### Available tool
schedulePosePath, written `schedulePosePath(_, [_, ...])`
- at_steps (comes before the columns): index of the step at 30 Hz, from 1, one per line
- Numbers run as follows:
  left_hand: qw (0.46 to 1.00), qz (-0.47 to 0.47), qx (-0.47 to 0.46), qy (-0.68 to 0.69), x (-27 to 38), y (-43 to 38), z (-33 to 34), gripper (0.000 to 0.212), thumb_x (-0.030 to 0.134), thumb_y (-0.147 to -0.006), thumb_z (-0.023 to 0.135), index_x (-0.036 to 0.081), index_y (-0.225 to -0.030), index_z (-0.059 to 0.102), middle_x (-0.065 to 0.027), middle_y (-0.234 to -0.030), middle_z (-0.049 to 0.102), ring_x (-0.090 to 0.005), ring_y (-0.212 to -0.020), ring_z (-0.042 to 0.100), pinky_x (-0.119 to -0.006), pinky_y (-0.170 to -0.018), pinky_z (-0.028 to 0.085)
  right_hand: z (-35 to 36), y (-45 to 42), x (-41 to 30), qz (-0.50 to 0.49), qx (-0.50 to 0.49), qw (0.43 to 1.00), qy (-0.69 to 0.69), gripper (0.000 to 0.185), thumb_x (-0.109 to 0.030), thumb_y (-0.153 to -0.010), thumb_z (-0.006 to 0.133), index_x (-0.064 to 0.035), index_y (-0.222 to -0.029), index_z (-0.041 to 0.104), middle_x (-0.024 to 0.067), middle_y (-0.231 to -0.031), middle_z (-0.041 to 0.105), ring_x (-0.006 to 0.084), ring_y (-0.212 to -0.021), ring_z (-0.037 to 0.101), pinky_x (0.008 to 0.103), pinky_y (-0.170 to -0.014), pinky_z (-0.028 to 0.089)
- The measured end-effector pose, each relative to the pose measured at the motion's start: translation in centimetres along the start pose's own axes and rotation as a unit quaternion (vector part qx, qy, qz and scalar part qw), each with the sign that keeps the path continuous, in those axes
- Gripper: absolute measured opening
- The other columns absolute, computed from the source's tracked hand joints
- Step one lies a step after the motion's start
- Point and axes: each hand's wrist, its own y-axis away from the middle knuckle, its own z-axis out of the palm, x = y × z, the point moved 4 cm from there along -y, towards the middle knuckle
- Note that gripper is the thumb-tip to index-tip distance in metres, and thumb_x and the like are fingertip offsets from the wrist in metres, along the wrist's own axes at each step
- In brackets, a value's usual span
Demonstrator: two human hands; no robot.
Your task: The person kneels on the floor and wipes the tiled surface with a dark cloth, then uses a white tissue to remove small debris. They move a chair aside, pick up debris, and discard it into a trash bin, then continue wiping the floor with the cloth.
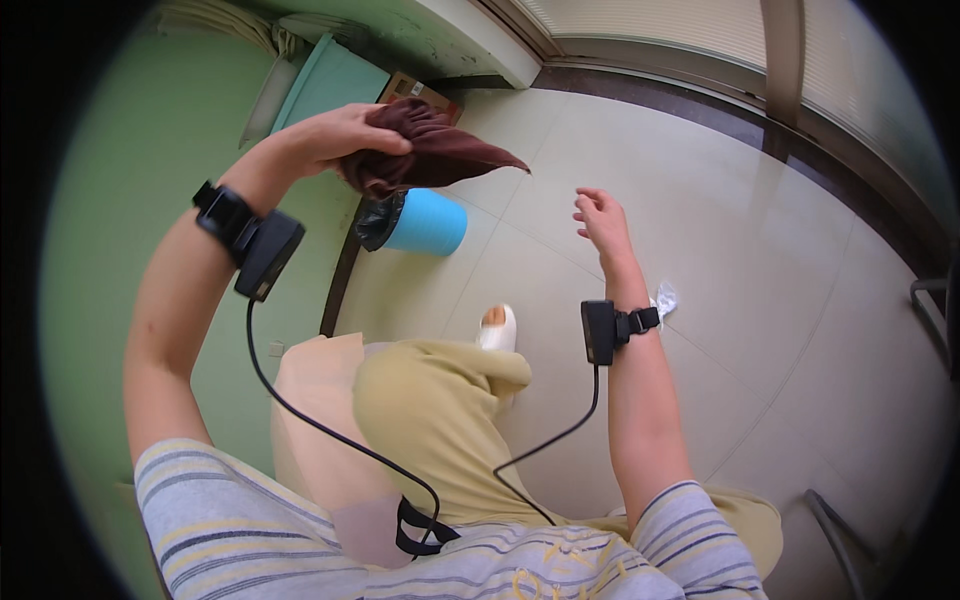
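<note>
A bunched dark brown cloth (442, 154) is gripped in my left hand (367, 139), raised at the upper left above a blue waste bin; one pointed end of the cloth sticks out to the right. My right hand (601, 221) is over the tiled floor, right of the cloth and apart from it, with fingers slightly curled and nothing in them. Each forearm wears a black strapped device with a cable.
Below the cloth, the blue bin (429, 222) with a black liner lies tilted in view by the green wall (187, 97). Behind are a turquoise container (330, 86) and a cardboard box (405, 88). A crumpled clear wrapper (666, 298) lies on the floor; metal legs (836, 536) stand lower right.
</note>
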Motion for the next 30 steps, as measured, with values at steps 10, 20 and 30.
schedulePosePath(10, [0.96,-0.027,0.091,0.262,-31.8,3.5,-1.2,0.066,0.019,-0.08,0.076,0.003,-0.139,0.05,-0.0044,-0.129,0.061,-0.0152,-0.116,0.057,-0.033,-0.103,0.044,6.6,0.8,-1.4,0.074,-0.184,0.948,0.248,0.03,-0.025,-0.097,0.058,-0.0044,-0.116,0.067,0.0077,-0.1,0.069,0.0143,-0.088,0.065,0.0311,-0.071,0.054])
schedulePosePath(20, [0.869,-0.217,0.335,0.294,-61.9,0.9,15.0,0.065,0.038,-0.079,0.08,0.003,-0.129,0.058,-0.0183,-0.126,0.061,-0.0275,-0.114,0.06,-0.04,-0.097,0.048,22.2,-3.4,-9.1,0.274,-0.248,0.88,0.298,0.071,-0.052,-0.097,0.057,-0.0066,-0.148,0.038,0.0192,-0.129,0.058,0.0275,-0.112,0.063,0.04,-0.086,0.057])
schedulePosePath(30, [0.836,-0.135,0.519,0.118,-55.9,-10.1,18.8,0.064,0.041,-0.075,0.078,0.006,-0.125,0.063,-0.0253,-0.134,0.053,-0.0454,-0.125,0.047,-0.052,-0.105,0.039,33.6,-8.0,-2.5,0.08,-0.11,0.921,0.364,0.06,-0.018,-0.079,0.068,0.0025,-0.132,0.046,0.0159,-0.085,0.066,0.0257,-0.073,0.067,0.0368,-0.066,0.055])
